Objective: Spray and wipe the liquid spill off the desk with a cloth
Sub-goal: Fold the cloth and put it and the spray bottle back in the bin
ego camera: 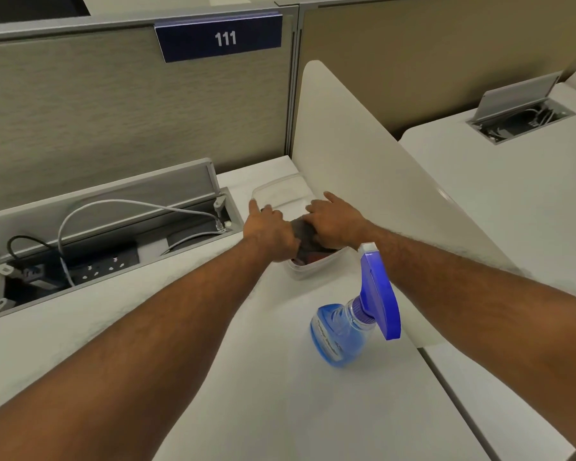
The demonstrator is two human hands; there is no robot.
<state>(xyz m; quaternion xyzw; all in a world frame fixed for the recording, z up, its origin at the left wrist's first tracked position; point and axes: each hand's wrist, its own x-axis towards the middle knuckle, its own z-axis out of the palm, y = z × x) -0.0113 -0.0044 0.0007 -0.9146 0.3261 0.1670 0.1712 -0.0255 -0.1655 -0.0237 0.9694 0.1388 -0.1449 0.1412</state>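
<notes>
A clear plastic container point(301, 272) stands on the white desk point(213, 377) near the side divider. Its clear lid point(280, 194) lies just behind it. A dark grey cloth point(305, 232) sits bunched over the container's opening. My left hand point(268, 227) and my right hand point(335, 219) both grip that cloth from either side. A spray bottle point(353, 321) with blue liquid and a blue trigger head stands on the desk in front of the container, between my forearms. No spill shows clearly on the desk surface.
An open cable tray point(90, 257) with sockets, plugs and a white cable is sunk into the desk at left. A white divider panel point(363, 181) rises at right, with a neighbouring desk beyond. Grey partition walls carry a sign reading 111 point(225, 38).
</notes>
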